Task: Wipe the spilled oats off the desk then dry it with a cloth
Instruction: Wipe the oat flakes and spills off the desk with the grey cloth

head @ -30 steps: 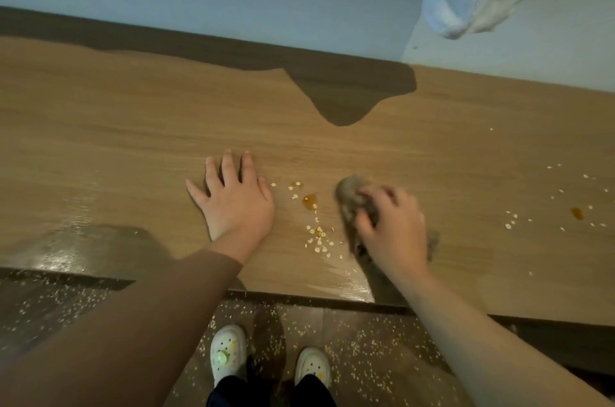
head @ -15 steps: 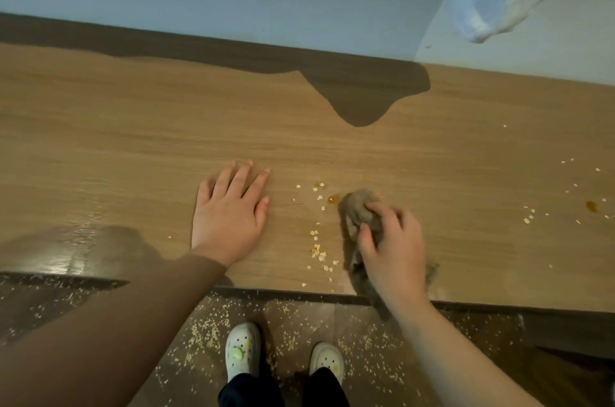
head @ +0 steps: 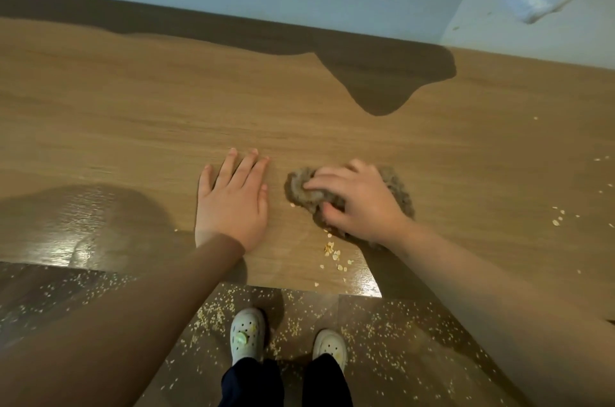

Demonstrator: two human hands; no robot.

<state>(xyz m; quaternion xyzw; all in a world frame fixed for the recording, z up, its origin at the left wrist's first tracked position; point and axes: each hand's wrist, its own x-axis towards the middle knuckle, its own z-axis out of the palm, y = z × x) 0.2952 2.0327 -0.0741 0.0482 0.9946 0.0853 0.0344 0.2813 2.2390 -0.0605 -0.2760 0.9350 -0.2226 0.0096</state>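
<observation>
1. The right hand (head: 362, 203) had its fingers curled over one brown cloth (head: 299, 188), gripping it and pressing it onto the desk (head: 133, 107).
2. The left hand (head: 233, 203) lay flat just beside the cloth, fingers straight, holding nothing.
3. I logged one small cluster of oats (head: 332, 252) between cloth and front edge; a few more sat well apart, right.
4. The floor (head: 382, 316) was strewn with oats around two white shoes (head: 248, 335).

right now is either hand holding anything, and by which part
The right hand grips the bunched brown cloth from above, fingers curled over its middle, on the desk. The left hand lies flat on the desk, holding nothing.
</observation>
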